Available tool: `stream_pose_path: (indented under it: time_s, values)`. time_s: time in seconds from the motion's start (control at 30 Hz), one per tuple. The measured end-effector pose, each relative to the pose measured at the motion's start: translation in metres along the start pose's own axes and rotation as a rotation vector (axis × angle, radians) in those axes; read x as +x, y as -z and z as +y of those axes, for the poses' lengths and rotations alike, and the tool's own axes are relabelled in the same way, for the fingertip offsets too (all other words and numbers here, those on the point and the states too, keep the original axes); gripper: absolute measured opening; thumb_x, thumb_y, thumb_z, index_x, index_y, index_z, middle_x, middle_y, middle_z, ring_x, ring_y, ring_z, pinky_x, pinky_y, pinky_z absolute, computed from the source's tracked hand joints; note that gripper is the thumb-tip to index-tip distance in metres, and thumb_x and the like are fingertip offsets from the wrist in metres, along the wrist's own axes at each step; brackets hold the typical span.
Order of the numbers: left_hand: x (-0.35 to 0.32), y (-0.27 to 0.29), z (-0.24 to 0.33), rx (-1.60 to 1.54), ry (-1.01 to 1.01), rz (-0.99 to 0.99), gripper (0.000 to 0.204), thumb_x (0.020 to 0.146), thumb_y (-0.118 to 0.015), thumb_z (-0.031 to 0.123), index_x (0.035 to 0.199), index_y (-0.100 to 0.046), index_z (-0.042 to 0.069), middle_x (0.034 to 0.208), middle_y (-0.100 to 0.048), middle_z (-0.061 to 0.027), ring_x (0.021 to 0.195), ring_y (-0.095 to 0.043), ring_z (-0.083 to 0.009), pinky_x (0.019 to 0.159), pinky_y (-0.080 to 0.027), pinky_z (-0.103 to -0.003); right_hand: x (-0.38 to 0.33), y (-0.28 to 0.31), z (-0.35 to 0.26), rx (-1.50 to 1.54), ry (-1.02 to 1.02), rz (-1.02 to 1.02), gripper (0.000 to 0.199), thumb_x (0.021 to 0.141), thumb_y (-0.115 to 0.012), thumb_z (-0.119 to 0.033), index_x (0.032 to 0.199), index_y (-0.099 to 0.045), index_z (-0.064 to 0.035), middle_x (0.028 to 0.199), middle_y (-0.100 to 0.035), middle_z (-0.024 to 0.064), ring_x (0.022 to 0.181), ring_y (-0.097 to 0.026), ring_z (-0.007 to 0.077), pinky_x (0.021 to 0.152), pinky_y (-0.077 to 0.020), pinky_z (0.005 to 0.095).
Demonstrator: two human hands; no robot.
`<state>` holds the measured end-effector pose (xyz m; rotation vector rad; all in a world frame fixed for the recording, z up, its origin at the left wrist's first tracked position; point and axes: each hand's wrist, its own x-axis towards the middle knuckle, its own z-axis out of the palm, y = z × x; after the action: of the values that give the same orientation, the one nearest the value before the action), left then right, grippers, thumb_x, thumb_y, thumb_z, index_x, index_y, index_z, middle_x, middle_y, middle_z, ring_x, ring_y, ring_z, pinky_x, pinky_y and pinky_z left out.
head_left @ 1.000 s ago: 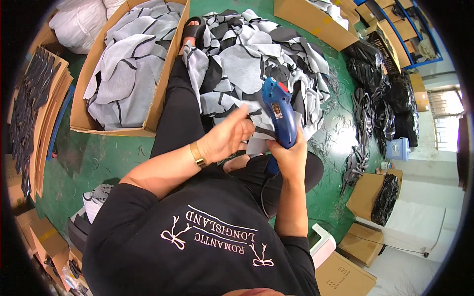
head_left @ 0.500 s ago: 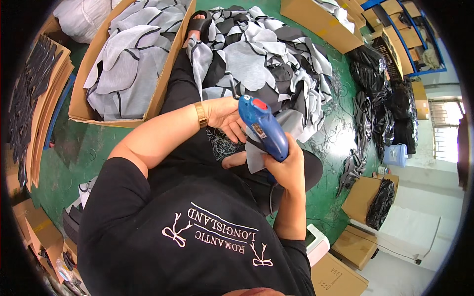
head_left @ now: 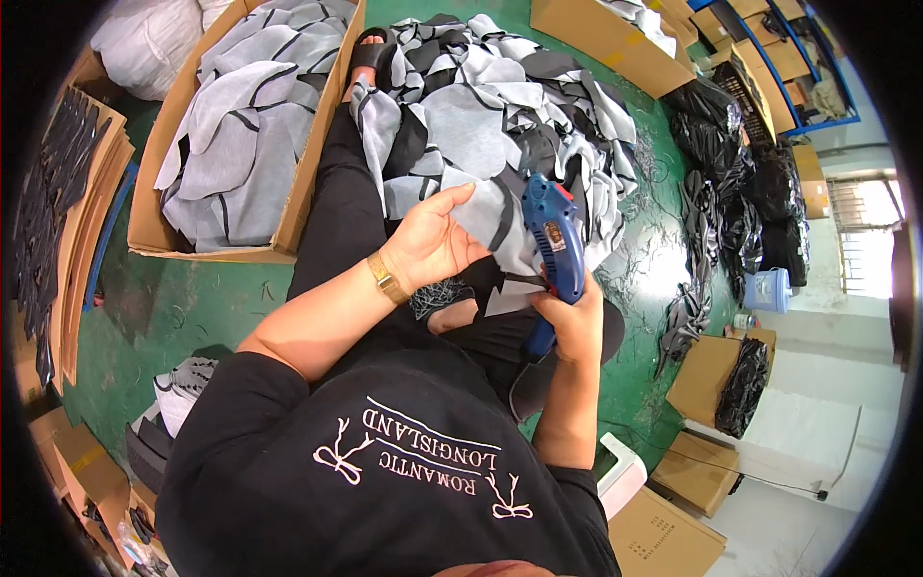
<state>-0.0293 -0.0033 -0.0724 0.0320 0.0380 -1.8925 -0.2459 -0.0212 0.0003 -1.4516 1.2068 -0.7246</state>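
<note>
My right hand (head_left: pixel 575 317) is wrapped round the body of a blue handheld power tool (head_left: pixel 560 240) with a red button, its head pointing away from me. Motion blurs the tool's tip. A small grey fabric piece (head_left: pixel 511 296) sticks out beside the right hand; whether the fingers pinch it I cannot tell. My left hand (head_left: pixel 430 242), a gold watch on its wrist, is palm up with thumb and fingers apart and nothing in it. Just beyond both hands lies a big heap of grey fabric pieces (head_left: pixel 466 130) with black edges.
A cardboard box (head_left: pixel 310 173) full of similar grey pieces stands at the left. Thin dark scraps (head_left: pixel 649 288) litter the green floor at the right. Black plastic bags (head_left: pixel 707 120) and a blue bucket (head_left: pixel 768 290) stand farther right. Another cardboard box (head_left: pixel 615 43) is at the far side.
My right hand has carried the power tool to the right, away from the left hand. The left hand has drawn back a little toward me, and its fingers have spread.
</note>
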Motion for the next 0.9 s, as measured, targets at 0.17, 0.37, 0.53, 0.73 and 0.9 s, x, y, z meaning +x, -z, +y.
stream_pose_path:
  time_s: [0.17, 0.37, 0.53, 0.73, 0.9]
  values:
    - [-0.007, -0.026, -0.004, 0.12, -0.055, 0.095, 0.028, 0.096, -0.052, 0.026, 0.114, -0.057, 0.005, 0.106, -0.067, -0.0105, 0.096, -0.066, -0.0208, 0.084, -0.055, -0.037, 0.002, -0.004, 0.006, -0.119, 0.038, -0.01, 0.036, 0.06, -0.07, -0.002, 0.095, -0.061, -0.0006, 0.081, -0.058, -0.0002, 0.071, -0.053, 0.0095, 0.068, -0.0436, 0.0233]
    - [-0.016, -0.034, 0.006, 0.593, -0.135, 0.164, 0.025, 0.093, -0.059, 0.023, 0.11, -0.06, 0.005, 0.102, -0.067, -0.0058, 0.09, -0.067, -0.016, 0.075, -0.058, -0.032, 0.004, 0.001, 0.014, -0.07, 0.02, -0.036, 0.039, 0.064, -0.071, -0.005, 0.1, -0.059, 0.0007, 0.079, -0.059, 0.0021, 0.071, -0.054, 0.0101, 0.068, -0.045, 0.0249]
    - [-0.013, -0.043, 0.0, 0.767, -0.365, 0.347, 0.025, 0.092, -0.062, 0.024, 0.107, -0.06, 0.004, 0.098, -0.066, -0.0044, 0.083, -0.066, -0.0141, 0.069, -0.057, -0.029, -0.013, 0.017, 0.009, 0.048, -0.031, -0.03, 0.029, 0.07, -0.069, -0.005, 0.096, -0.059, 0.0017, 0.079, -0.06, 0.0035, 0.07, -0.057, 0.0112, 0.068, -0.0451, 0.0246]
    - [-0.009, -0.048, -0.002, 0.78, -0.539, 0.297, 0.024, 0.085, -0.065, 0.002, 0.108, -0.06, -0.003, 0.102, -0.064, -0.0066, 0.087, -0.064, -0.0156, 0.079, -0.056, -0.031, -0.037, 0.015, 0.0, 0.218, -0.141, -0.135, 0.035, 0.071, -0.07, -0.007, 0.1, -0.056, 0.0052, 0.076, -0.059, 0.0066, 0.061, -0.058, 0.0162, 0.058, -0.0476, 0.0274]
    - [-0.004, -0.044, -0.01, 0.833, -0.599, 0.297, 0.02, 0.083, -0.066, 0.001, 0.103, -0.063, -0.002, 0.098, -0.066, -0.0073, 0.085, -0.064, -0.0134, 0.076, -0.054, -0.028, -0.042, 0.012, 0.008, 0.221, -0.174, -0.166, 0.032, 0.072, -0.069, -0.003, 0.1, -0.056, 0.0058, 0.074, -0.059, 0.0071, 0.056, -0.057, 0.0157, 0.053, -0.0469, 0.0264]
